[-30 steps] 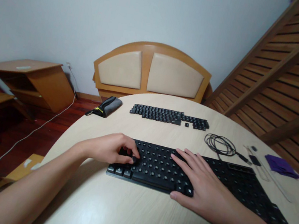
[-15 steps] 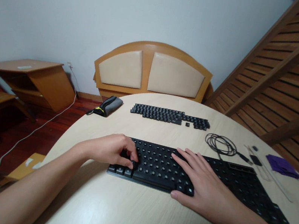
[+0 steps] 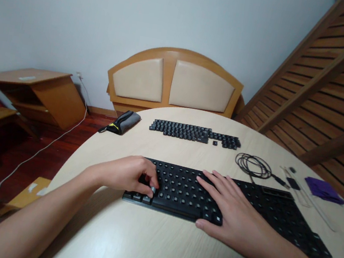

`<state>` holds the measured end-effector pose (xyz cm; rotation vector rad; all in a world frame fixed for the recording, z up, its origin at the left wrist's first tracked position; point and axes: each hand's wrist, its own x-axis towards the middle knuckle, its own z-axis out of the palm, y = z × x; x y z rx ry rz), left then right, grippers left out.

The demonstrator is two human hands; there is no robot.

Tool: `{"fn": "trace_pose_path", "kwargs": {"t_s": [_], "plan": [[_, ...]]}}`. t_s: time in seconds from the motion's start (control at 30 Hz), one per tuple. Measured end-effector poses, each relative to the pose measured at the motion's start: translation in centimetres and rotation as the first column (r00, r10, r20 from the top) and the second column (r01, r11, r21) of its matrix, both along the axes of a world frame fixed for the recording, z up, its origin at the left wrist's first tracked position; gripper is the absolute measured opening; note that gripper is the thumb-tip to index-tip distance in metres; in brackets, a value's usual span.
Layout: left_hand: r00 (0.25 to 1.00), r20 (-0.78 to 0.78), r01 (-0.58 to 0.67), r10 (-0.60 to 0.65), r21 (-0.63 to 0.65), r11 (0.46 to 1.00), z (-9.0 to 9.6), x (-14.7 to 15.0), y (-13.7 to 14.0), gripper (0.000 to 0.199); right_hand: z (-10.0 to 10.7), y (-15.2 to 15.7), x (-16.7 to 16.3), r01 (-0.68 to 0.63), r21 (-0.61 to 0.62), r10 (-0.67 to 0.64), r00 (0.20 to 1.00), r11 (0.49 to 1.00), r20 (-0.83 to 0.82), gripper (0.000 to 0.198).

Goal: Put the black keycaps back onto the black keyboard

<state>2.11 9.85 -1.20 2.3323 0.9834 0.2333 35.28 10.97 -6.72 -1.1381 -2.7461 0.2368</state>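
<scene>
A black computer keyboard (image 3: 174,211) lies on the table in front of me. Most of its keycaps are off, showing rows of small bare posts; a few caps sit along its front row. My left hand (image 3: 134,175) is over its left end, thumb and index finger pinched on a small keycap (image 3: 153,189) that catches the light. My right hand (image 3: 234,210) rests flat across the keyboard's middle, fingers stretched and slightly spread, thumb at the front edge. It covers part of the board. Further back, loose black keycaps (image 3: 180,130) stand in keyboard order.
A coiled black cable (image 3: 253,166) lies behind the keyboard on the right, near a folded purple cloth (image 3: 324,190) and a thin pale rod (image 3: 319,211). At the back left of the round table (image 3: 140,242) is a grey-black pouch (image 3: 123,122). One lone keycap (image 3: 215,143) sits beside the rows.
The keycap between my left thumb and index finger looked dark before and now shows a lighter grey face. My right hand has stayed in place on the keyboard.
</scene>
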Motion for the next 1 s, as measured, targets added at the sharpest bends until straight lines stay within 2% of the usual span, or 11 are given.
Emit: {"fn": "trace_pose_path", "kwargs": {"t_s": [0.47,0.6,0.73,0.83,0.9,1.0], "plan": [[0.999,-0.025,0.021,-0.019,0.041,0.999,0.4,0.1,-0.2,0.016,0.1,0.0,-0.1,-0.005,0.003,0.005,1.0,1.0,-0.02,0.084],[0.999,-0.008,0.042,-0.042,0.015,0.999,0.3,0.0,-0.1,0.018,0.0,0.1,-0.1,-0.007,0.012,0.007,1.0,1.0,-0.027,0.084],[1.0,-0.008,-0.017,0.017,-0.028,0.999,0.2,-0.6,0.2,0.033,0.0,0.1,0.1,-0.007,0.014,0.008,1.0,1.0,-0.011,0.084],[0.999,0.014,-0.032,0.032,0.041,0.999,0.1,-1.2,0.4,0.048,0.2,0.1,0.2,-0.011,0.016,0.012,1.0,1.0,-0.006,0.083],[0.999,0.028,-0.04,0.038,0.08,0.996,0.0,-1.5,0.5,0.063,0.4,0.0,0.0,0.003,0.018,-0.003,1.0,1.0,-0.005,0.078],[0.998,0.013,-0.066,0.065,0.031,0.997,-0.3,-1.7,0.6,0.084,1.2,-0.2,-1.4,0.021,0.041,-0.019,0.999,0.999,-0.051,0.061]]}}
